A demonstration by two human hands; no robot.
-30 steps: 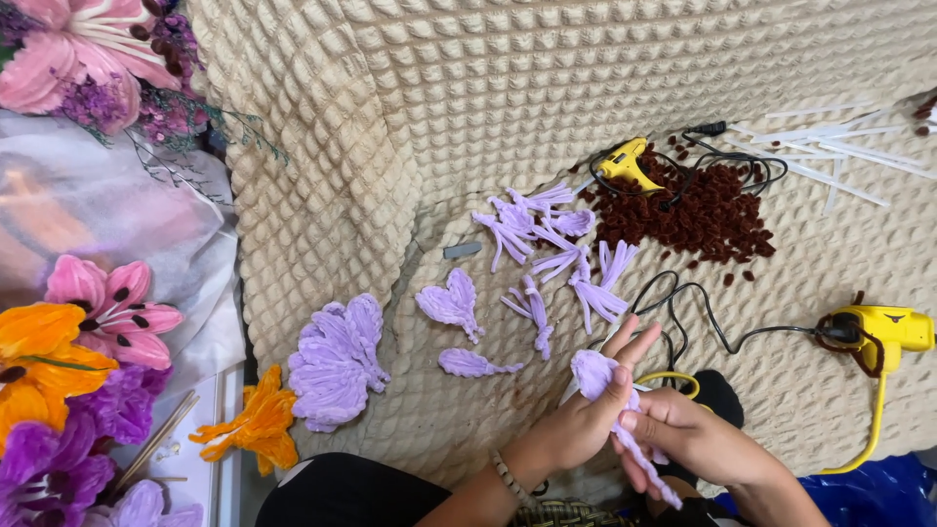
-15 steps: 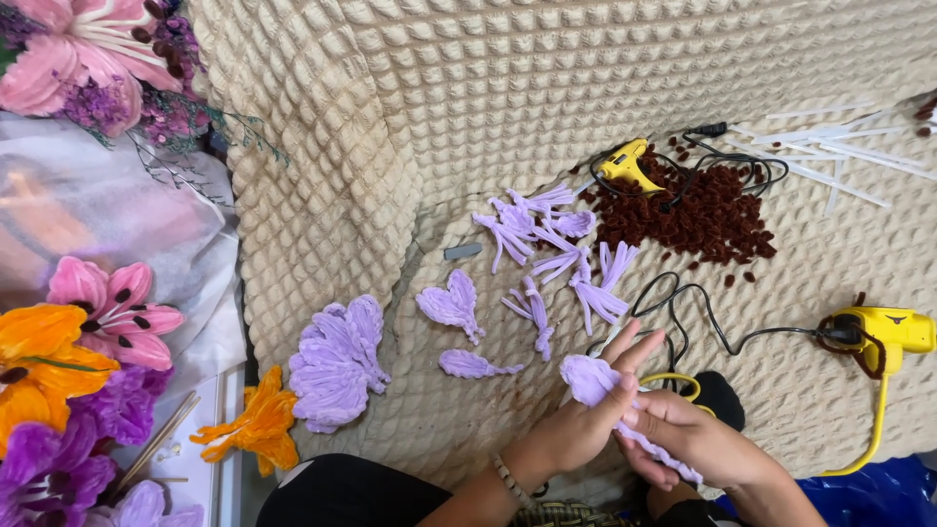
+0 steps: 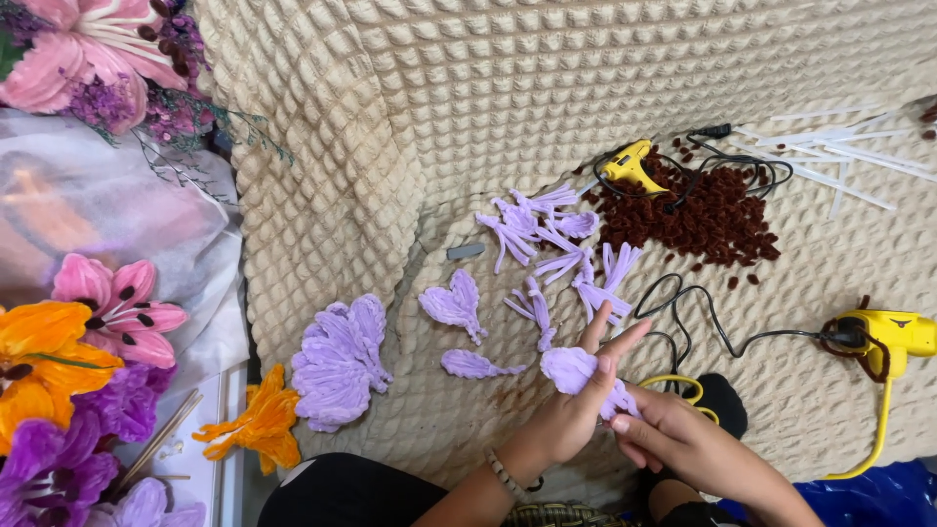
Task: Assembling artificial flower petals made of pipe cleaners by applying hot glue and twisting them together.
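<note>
My left hand (image 3: 571, 405) and my right hand (image 3: 673, 439) meet low in the view and both grip one fuzzy lilac petal piece (image 3: 576, 369). The left thumb and fingers hold its rounded top, with two fingers stretched out. The right hand pinches its lower stem end. Just beyond the hands lie loose lilac petals: a heart-shaped one (image 3: 454, 303), a narrow one (image 3: 473, 365) and a pile of thin ones (image 3: 547, 234). A large finished lilac flower (image 3: 339, 361) lies to the left.
A beige waffle-textured blanket (image 3: 508, 88) covers the surface. Two yellow glue guns (image 3: 630, 164) (image 3: 888, 337) with black cords flank a heap of dark red-brown bits (image 3: 708, 220). White sticks (image 3: 839, 146) lie far right. Pink, orange and purple flowers (image 3: 88, 322) crowd the left.
The petal piece has turned in my hands and its rounded end now sits higher against the left thumb. Both hands have shifted slightly up.
</note>
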